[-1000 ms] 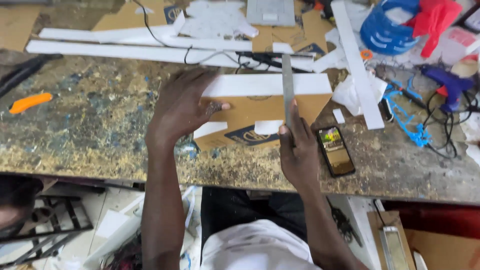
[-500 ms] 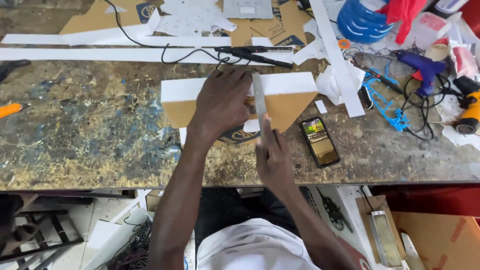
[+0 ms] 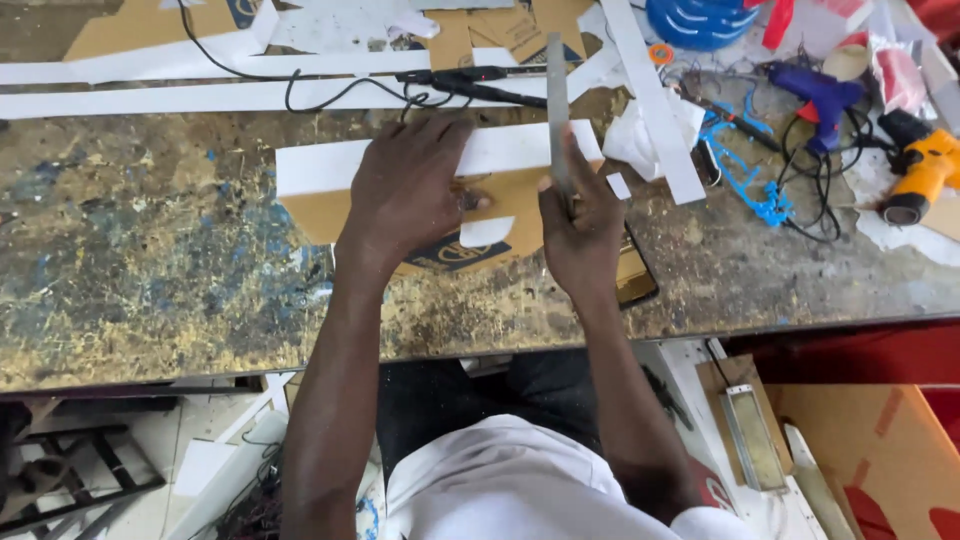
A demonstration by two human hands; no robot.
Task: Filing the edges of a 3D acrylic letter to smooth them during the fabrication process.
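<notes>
**Two hands, one ruler, one white strip on cardboard**

Since half a second ago the left hand (image 3: 410, 190) has shifted to lie flat across the white strip (image 3: 320, 165), and the metal ruler (image 3: 557, 110) now stands more nearly straight away from the person, its far end reaching past the strip toward the black soldering iron (image 3: 470, 82).

The left hand is spread wide, palm down, fingers pressing the strip and the one brown cardboard piece (image 3: 325, 212) beneath it; it grasps nothing. The right hand (image 3: 580, 225) is closed on the near end of the ruler, thumb and fingers pinching it, just right of the left hand. The ruler crosses the right end of the strip.

Taking the strip as the landmark: one dark phone (image 3: 636, 282) lies just nearer the person, partly under the right wrist. Two small white offcuts (image 3: 485, 232) lie by it, one on the cardboard, one to its right. Beyond it run two long white strips (image 3: 150, 98) side by side. Well to its right sit one blue glue gun (image 3: 820, 95), one orange drill (image 3: 925, 170) and one blue tangle of cord (image 3: 745, 175). All rest on the paint-stained workbench (image 3: 140, 270).
</notes>
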